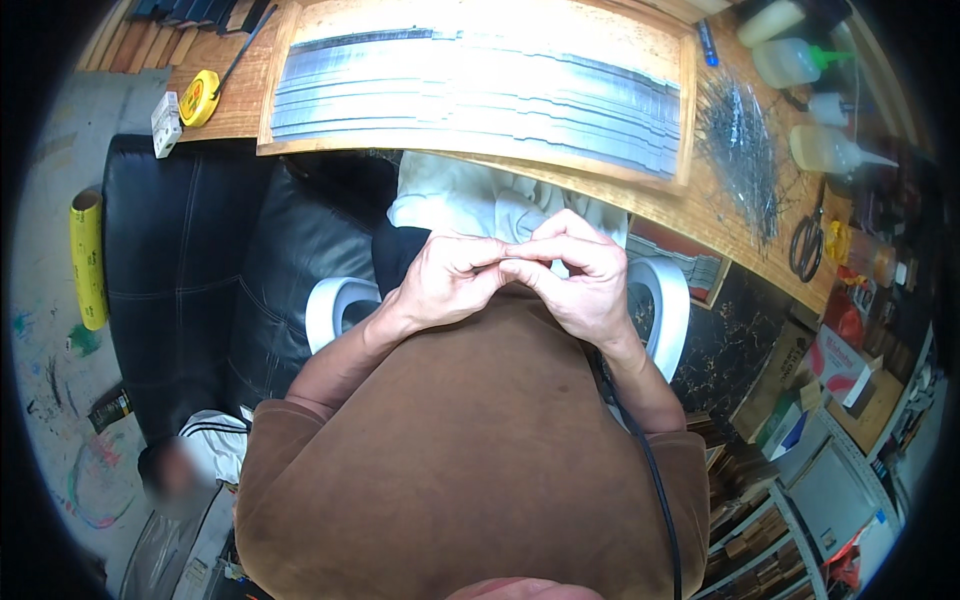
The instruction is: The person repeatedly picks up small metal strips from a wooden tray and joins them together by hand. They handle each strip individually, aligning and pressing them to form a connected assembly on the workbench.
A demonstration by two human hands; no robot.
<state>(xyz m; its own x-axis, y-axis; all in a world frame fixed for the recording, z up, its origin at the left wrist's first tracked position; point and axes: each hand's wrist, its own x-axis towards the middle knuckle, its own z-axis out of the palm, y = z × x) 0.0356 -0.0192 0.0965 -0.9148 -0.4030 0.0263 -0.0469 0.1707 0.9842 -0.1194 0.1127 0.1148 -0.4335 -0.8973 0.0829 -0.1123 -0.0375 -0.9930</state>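
Note:
Close in front of my brown shirt, both hands meet with their fingertips together. My left hand [450, 278] is closed in a pinch of thumb and forefinger. Against it, my right hand [585, 275] pinches in the same way, its knuckles bent. Whatever lies between the fingertips is hidden or too small to name. A white cloth [450, 195] hangs just beyond the hands. Past it, on the wooden table, a wooden tray [686, 110] holds stacked rows of thin grey strips [480, 105], partly washed out by glare.
A pile of thin dark wires [742, 150], scissors [806, 245] and squeeze bottles [825, 150] occupy the table's right side. A yellow tape measure [200, 98] is at its left end. Black leather seat [190, 250] and yellow roll [88, 260] stand left. Another person [215, 440] is low left.

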